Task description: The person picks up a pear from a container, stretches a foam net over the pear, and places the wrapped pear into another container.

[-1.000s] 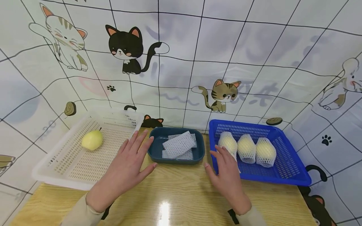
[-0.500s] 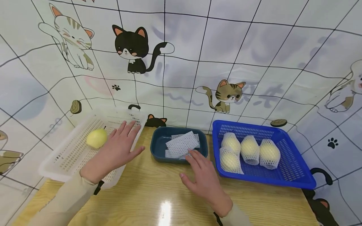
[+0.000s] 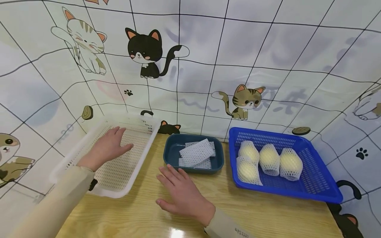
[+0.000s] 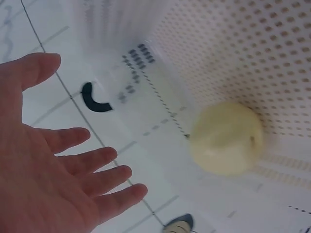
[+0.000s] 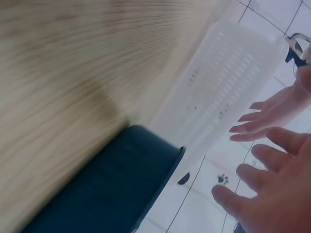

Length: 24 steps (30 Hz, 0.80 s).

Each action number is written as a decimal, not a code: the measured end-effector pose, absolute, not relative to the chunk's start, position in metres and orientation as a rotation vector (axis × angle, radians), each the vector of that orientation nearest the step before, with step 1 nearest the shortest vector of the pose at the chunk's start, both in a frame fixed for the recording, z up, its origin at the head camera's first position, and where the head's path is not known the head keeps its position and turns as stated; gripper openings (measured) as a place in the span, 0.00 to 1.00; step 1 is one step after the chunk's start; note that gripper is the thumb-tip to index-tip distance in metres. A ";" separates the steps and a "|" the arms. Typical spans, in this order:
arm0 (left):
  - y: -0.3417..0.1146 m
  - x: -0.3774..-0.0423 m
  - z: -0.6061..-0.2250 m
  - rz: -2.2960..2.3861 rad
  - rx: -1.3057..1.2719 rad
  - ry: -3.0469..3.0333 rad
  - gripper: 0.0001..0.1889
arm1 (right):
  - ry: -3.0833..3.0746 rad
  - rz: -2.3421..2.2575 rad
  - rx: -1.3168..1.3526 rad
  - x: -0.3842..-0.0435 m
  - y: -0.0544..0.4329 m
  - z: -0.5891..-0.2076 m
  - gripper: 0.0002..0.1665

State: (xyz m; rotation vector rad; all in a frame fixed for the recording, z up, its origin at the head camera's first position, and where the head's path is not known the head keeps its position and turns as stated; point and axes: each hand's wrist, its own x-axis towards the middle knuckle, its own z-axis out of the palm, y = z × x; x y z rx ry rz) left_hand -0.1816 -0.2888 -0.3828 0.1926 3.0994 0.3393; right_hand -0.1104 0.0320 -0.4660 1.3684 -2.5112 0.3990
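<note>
My left hand (image 3: 104, 147) hovers over the white basket (image 3: 119, 172), fingers extended and thumb apart, holding nothing. A yellow-green pear (image 4: 226, 138) lies in that basket in the left wrist view, a short way from the fingertips; in the head view the hand hides it. My right hand (image 3: 184, 198), also with nothing in it, has its fingers spread above the table just in front of the dark teal tray (image 3: 172, 152). Inside that tray lie several white foam fruit nets (image 3: 196, 153).
At the right stands a blue basket (image 3: 317, 175) with several pears (image 3: 269, 159) in white foam nets, grouped toward its left. The wooden table (image 3: 143, 215) meets a wall covering (image 3: 196, 43) printed with cats behind the containers.
My left hand has moved left, over the white basket, and now covers the pear in the head view. My right hand has moved left from the blue basket to the front of the tray.
</note>
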 end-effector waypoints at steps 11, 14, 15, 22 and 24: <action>-0.315 -0.211 -0.399 0.405 0.022 2.995 0.44 | -2.509 0.128 1.529 -0.113 -0.015 -0.457 0.50; -0.319 -0.216 -0.399 0.396 0.001 2.957 0.45 | -2.496 0.050 1.555 -0.112 -0.024 -0.458 0.51; -0.321 -0.218 -0.399 0.394 -0.004 2.947 0.45 | -2.501 0.026 1.561 -0.112 -0.026 -0.459 0.51; -0.334 -0.226 -0.411 0.398 -0.043 2.876 0.43 | -2.578 -0.087 1.596 -0.109 -0.036 -0.465 0.52; -0.340 -0.226 -0.415 0.400 -0.060 2.860 0.41 | -2.598 -0.089 1.598 -0.108 -0.039 -0.466 0.52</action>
